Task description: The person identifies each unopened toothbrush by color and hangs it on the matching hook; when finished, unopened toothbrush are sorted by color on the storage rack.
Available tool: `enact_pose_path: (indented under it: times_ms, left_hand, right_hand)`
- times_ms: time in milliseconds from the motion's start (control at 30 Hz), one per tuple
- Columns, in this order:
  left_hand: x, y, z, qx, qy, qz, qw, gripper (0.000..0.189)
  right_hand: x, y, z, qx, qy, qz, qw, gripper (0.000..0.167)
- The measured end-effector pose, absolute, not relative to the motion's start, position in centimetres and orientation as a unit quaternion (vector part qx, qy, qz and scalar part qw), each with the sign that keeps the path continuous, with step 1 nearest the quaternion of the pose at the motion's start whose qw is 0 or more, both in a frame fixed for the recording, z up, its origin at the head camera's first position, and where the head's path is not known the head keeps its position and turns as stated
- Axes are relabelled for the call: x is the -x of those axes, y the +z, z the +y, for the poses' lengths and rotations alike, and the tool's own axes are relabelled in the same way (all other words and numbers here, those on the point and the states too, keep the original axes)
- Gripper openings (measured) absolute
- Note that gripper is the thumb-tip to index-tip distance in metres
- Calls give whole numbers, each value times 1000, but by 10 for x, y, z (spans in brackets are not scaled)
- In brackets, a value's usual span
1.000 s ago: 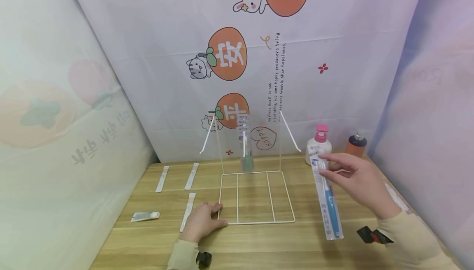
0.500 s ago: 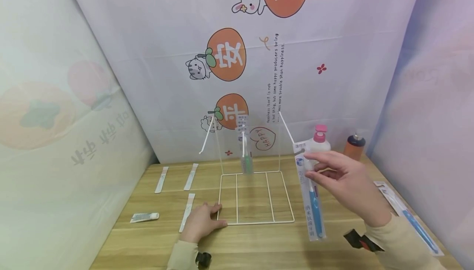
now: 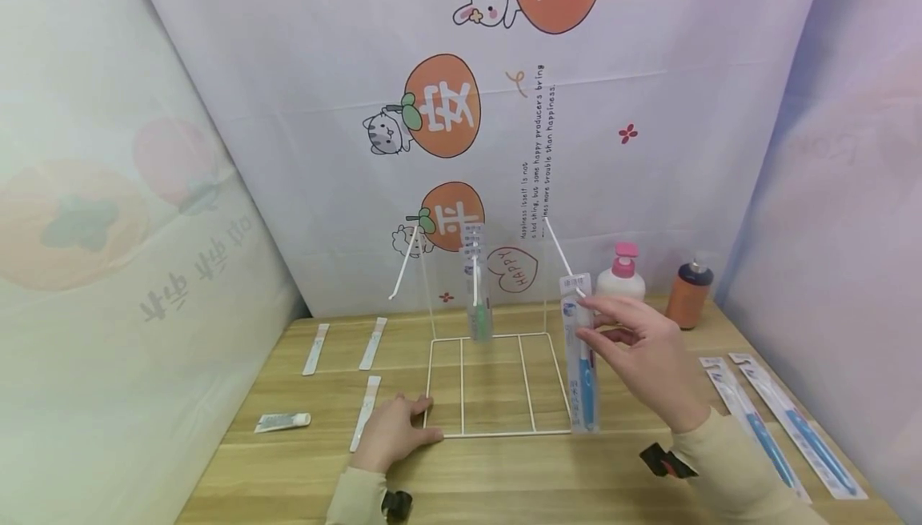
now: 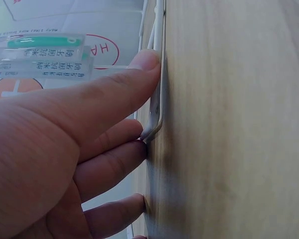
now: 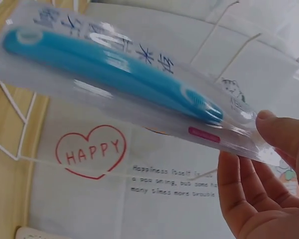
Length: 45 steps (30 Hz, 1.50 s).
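My right hand (image 3: 644, 353) pinches a blue toothbrush in its clear blister pack (image 3: 585, 381) between thumb and fingers, near the brush-head end. The pack hangs upright, its top overlapping the tip of the right hook (image 3: 560, 251) of a white wire display rack (image 3: 529, 385). In the right wrist view the blue handle (image 5: 114, 74) points away from the fingers. At the rack's near left corner, my left hand (image 3: 392, 429) holds the base wire, thumb on the front and fingers on the side. Green toothbrush packs (image 3: 479, 309) hang from the middle hook.
Two blue toothbrush packs (image 3: 756, 429) lie at the table's right. Behind stand a pink-topped pump bottle (image 3: 621, 278) and an orange bottle (image 3: 689, 297). On the left lie several slim white sachets (image 3: 373, 342) and a small tube (image 3: 282, 422). Printed cloth walls enclose the table.
My right hand has carried the blue toothbrush pack leftward to the right hook's tip, uncovering the two packs at the right. The left hand stays at the rack's corner.
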State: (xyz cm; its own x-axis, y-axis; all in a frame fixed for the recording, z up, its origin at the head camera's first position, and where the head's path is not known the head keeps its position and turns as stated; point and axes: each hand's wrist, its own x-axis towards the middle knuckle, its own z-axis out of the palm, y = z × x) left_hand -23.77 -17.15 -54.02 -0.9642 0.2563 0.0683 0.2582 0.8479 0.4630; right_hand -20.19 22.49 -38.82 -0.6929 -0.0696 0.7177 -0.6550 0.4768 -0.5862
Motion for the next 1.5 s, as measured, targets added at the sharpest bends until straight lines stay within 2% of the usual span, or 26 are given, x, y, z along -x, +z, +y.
enact_pose_path:
  times_ms: [300, 500, 633, 900, 1500]
  left_hand:
    - [235, -540, -172, 130, -246, -960, 0, 68]
    - [234, -540, -171, 132, -246, -960, 3, 68]
    - [235, -541, -170, 134, -244, -960, 2, 67]
    - [235, -540, -171, 133, -245, -960, 4, 66]
    - [236, -539, -171, 134, -244, -960, 8, 66]
  right_hand:
    - [248, -405, 211, -245, 471, -749, 395, 42]
    - [282, -412, 205, -224, 455, -750, 426, 40]
    - [302, -413, 204, -203, 440, -764, 426, 40]
    - [328, -410, 198, -166, 453, -783, 393, 38]
    - [357, -403, 191, -163, 421, -795, 404, 39]
